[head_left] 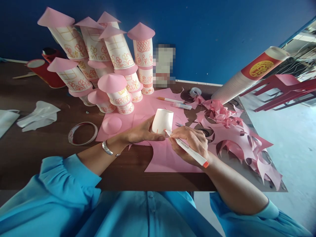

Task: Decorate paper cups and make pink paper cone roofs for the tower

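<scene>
My left hand holds a white paper cup above pink paper, its thumb along the cup's lower edge. A few short orange-red strokes mark the cup near that edge. In my right hand is a white marker with an orange-red end, its tip touching the cup beside the strokes. Pink sheets lie under both hands. Beyond the cup lie an orange-capped marker and another marker. A pink paper cone rests on the paper left of my left hand.
Several decorated cup towers with pink cone roofs stand at the back left. A tape roll lies left. Pink scraps cover the right side, near a tall cup stack. Dark scissors handles show beside my right hand.
</scene>
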`<state>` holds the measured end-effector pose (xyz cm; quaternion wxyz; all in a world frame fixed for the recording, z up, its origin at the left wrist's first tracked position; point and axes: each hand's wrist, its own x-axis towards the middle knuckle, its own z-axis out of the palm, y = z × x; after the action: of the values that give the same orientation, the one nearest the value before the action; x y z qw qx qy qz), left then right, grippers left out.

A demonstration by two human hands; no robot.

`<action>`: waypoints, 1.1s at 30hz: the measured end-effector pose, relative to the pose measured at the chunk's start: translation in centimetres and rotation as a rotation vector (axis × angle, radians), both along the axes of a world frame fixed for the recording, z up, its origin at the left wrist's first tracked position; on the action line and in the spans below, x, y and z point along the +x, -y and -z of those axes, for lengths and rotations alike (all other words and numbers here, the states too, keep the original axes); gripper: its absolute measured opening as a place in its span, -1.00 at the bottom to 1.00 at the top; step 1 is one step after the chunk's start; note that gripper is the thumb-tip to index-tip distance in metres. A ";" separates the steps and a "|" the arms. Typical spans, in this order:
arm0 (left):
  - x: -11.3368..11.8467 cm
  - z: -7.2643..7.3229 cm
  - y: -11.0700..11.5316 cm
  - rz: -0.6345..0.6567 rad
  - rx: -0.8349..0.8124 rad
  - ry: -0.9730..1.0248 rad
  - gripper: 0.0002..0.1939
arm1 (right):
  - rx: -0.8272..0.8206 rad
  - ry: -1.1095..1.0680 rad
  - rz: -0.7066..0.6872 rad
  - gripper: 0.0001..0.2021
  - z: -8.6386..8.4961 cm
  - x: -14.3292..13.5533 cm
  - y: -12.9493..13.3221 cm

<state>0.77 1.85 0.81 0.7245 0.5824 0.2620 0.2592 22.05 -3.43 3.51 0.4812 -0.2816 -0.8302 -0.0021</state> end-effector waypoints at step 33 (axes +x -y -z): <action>0.0 -0.2 0.0 -0.019 -0.013 0.041 -0.39 | 0.013 0.004 0.025 -0.82 -0.4 0.1 0.0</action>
<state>0.77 1.82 1.03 0.7310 0.5699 0.2543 0.2761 22.20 -3.39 3.93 0.4813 -0.2887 -0.8275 -0.0142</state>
